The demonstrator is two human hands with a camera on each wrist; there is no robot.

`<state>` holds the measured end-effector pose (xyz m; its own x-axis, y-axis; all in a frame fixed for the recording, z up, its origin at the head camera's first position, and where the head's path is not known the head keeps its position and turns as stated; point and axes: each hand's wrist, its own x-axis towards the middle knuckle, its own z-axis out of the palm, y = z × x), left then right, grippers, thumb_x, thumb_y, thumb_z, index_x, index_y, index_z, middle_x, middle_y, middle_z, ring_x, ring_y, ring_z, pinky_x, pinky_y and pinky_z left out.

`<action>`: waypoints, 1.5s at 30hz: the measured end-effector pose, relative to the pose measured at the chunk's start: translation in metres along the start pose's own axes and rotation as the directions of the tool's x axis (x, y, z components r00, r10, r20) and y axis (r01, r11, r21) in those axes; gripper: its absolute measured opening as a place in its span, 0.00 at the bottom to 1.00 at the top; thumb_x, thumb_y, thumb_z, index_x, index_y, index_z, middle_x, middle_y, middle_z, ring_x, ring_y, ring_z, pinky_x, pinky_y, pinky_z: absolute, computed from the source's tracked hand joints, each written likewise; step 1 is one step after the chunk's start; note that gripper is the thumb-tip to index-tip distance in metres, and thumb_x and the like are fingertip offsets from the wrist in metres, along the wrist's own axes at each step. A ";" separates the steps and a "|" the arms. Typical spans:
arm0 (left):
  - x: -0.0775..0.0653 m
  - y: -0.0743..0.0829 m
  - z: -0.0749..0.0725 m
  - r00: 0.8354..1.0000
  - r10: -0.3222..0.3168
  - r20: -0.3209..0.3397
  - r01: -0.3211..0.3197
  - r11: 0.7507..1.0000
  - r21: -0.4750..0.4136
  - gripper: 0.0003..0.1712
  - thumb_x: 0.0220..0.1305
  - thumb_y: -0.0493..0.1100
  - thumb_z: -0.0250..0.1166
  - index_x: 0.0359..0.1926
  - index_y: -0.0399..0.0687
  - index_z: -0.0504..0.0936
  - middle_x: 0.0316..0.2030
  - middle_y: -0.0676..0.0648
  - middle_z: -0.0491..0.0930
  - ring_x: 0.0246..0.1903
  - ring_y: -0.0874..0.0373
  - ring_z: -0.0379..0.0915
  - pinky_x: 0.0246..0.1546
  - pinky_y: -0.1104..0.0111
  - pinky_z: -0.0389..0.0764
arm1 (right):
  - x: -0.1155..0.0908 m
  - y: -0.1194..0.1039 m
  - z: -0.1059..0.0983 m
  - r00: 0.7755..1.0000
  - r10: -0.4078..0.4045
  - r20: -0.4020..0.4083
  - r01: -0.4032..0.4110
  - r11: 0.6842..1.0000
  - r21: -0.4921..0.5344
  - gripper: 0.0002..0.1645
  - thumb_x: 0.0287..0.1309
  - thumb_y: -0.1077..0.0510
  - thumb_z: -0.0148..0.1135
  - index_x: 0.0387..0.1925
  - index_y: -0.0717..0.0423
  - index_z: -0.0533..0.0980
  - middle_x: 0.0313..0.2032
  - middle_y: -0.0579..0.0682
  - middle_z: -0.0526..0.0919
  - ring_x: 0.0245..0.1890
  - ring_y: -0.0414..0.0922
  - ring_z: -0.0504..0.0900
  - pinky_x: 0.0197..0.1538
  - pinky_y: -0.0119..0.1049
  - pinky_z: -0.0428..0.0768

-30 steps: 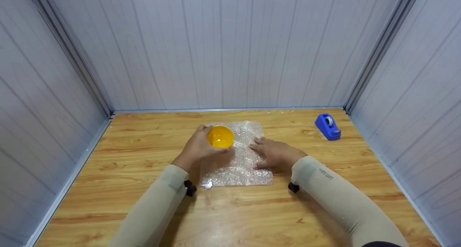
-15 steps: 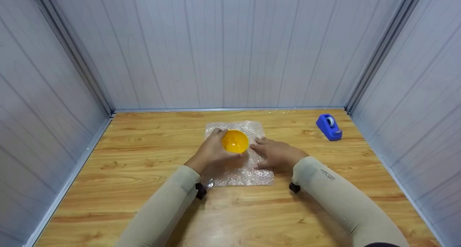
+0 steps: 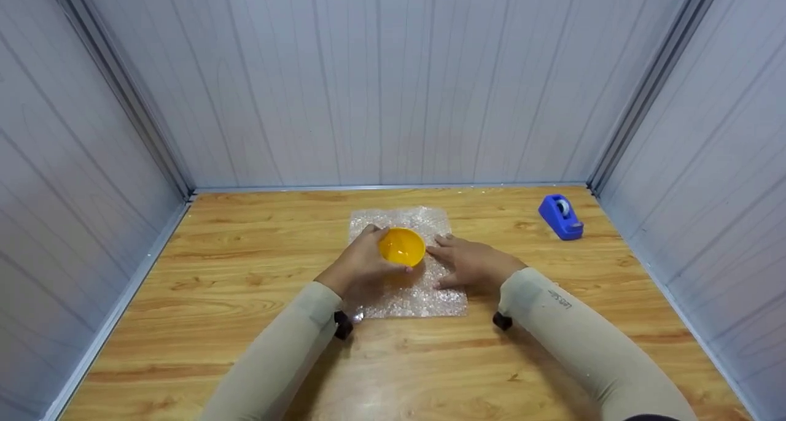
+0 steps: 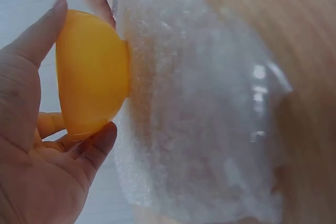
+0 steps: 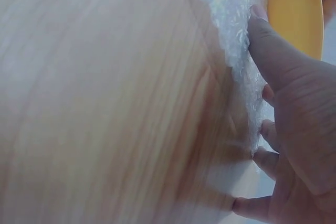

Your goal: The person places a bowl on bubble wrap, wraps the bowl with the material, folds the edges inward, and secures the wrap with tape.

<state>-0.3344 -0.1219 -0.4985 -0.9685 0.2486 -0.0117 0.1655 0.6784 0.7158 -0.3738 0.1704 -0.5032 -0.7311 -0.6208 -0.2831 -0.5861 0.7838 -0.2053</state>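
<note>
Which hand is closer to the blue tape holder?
Right. The right hand rests on the right edge of the bubble wrap, left of the blue tape holder; the left hand is farther left, holding the yellow bowl.

The worktop (image 3: 245,267) is evenly lit, with glare reflected near its front; glints are scattered across the bubble wrap (image 3: 414,295); the wrist views are softly blurred.
</note>
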 end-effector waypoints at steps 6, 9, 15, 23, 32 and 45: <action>0.002 0.006 -0.001 0.998 -0.050 0.030 0.050 0.999 0.000 0.63 0.56 0.62 0.90 0.84 0.41 0.72 0.71 0.43 0.75 0.65 0.45 0.80 0.76 0.50 0.82 | -0.002 0.000 -0.005 1.000 0.015 0.025 -0.015 1.000 0.006 0.59 0.73 0.22 0.67 0.93 0.32 0.53 0.94 0.46 0.47 0.94 0.56 0.50 0.92 0.61 0.56; 0.003 0.008 -0.001 0.998 -0.041 0.038 0.040 0.999 0.024 0.65 0.56 0.62 0.90 0.84 0.39 0.71 0.71 0.42 0.75 0.66 0.45 0.80 0.77 0.51 0.81 | -0.003 0.000 -0.011 0.999 0.015 0.032 -0.014 1.000 -0.018 0.56 0.75 0.25 0.67 0.92 0.35 0.57 0.93 0.48 0.50 0.93 0.56 0.52 0.91 0.61 0.57; 0.001 0.008 -0.003 0.998 -0.059 0.033 0.058 0.998 0.037 0.66 0.54 0.61 0.91 0.85 0.37 0.70 0.70 0.41 0.75 0.66 0.44 0.79 0.77 0.51 0.81 | -0.001 -0.004 -0.022 1.000 -0.022 0.006 0.023 0.992 -0.124 0.44 0.78 0.35 0.70 0.85 0.45 0.71 0.90 0.55 0.60 0.90 0.61 0.61 0.88 0.64 0.65; 0.001 0.006 -0.004 0.997 -0.075 0.030 0.074 0.997 0.020 0.68 0.53 0.60 0.93 0.85 0.38 0.69 0.71 0.41 0.75 0.68 0.44 0.79 0.79 0.52 0.78 | -0.017 -0.013 -0.030 0.994 -0.093 -0.052 0.087 0.989 -0.119 0.29 0.71 0.49 0.76 0.69 0.51 0.85 0.72 0.58 0.85 0.70 0.61 0.85 0.75 0.62 0.83; -0.001 0.008 -0.004 0.996 -0.086 0.024 0.086 0.996 -0.001 0.68 0.52 0.59 0.93 0.86 0.39 0.69 0.75 0.41 0.73 0.70 0.43 0.78 0.80 0.52 0.78 | -0.038 -0.019 -0.020 0.965 -0.263 -0.006 0.260 0.958 -0.121 0.25 0.55 0.51 0.90 0.51 0.53 0.90 0.47 0.50 0.89 0.42 0.45 0.84 0.54 0.48 0.91; 0.001 0.005 -0.004 0.999 -0.031 0.022 0.031 0.999 0.016 0.67 0.52 0.58 0.93 0.83 0.33 0.70 0.70 0.39 0.75 0.66 0.44 0.78 0.79 0.53 0.79 | -0.042 -0.027 -0.012 0.952 -0.307 0.013 0.306 0.939 -0.156 0.33 0.42 0.49 0.96 0.50 0.51 0.89 0.46 0.49 0.85 0.40 0.41 0.79 0.52 0.42 0.88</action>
<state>-0.3356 -0.1209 -0.4918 -0.9689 0.2424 -0.0496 0.1383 0.6967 0.7039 -0.3313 0.1757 -0.4746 -0.5109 -0.8314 -0.2188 -0.8285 0.5440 -0.1328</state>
